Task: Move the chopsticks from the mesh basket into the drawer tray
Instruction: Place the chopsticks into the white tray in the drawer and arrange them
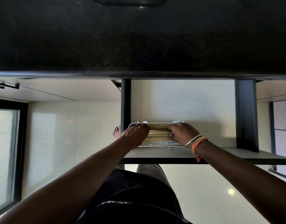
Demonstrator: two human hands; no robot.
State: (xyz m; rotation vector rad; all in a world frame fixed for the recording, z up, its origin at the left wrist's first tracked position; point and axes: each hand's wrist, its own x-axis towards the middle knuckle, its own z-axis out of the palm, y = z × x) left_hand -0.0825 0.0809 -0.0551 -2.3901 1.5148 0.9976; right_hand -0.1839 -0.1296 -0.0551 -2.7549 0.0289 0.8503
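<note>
Squaring the chopsticks (158, 133) in the tray (160, 144), left hand (135, 134) and right hand (182, 132) cupping the ends — light, stiff, roll-prone, best pinched mid-bundle.

tan chopsticks (158, 133), white tray (161, 143)

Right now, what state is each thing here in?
Drawer: pulled open.
Tray: lying in the drawer, near its front.
Chopsticks: lying flat, side by side in the tray.
Left hand: on the chopsticks' left ends.
Right hand: on their right ends.
</note>
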